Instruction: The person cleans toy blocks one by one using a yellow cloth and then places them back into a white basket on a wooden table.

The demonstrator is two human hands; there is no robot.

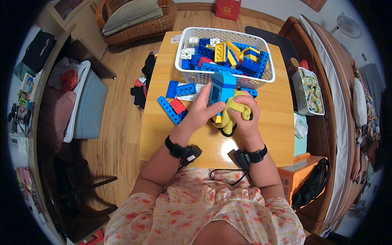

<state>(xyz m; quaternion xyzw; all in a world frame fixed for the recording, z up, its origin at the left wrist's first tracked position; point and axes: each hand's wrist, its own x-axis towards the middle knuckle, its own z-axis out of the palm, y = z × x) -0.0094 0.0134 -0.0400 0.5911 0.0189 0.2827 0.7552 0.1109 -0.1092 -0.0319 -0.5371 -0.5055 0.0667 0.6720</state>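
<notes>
Loose bricks (176,102): just left of your left hand, flat blue studded plates, a long blue strip and one red brick lie on the bench; hard moulded plastic, light, with crisp edges.
Left hand (201,111): your fingers are wrapped around the left side of the light blue toy piece, thumb toward you, holding it upright off the bench.
Light blue toy piece (220,88): it stands between your two hands, a tall block with a rounded top and a window-like opening on the near face. It looks like hollow rigid plastic, so probably light and stiff, with a glossy skin that could slip; grip it on the flat side walls, not the rounded top.
Yellow cloth (236,109): bunched against the right side and foot of the piece, under your right hand. Soft, nubbly and limp, it will fold to whatever you press it on.
Right hand (246,112): fingers curled shut over the cloth, pressing it to the piece.
Black loop (228,131): peeks out beneath your hands, close to you; what it is I cannot tell.
White basket (192,75): beyond your hands, touching distance past the piece; perforated plastic walls, heaped with blue, yellow and white bricks.
Bench (269,122): smooth, glossy honey-coloured wood.
</notes>
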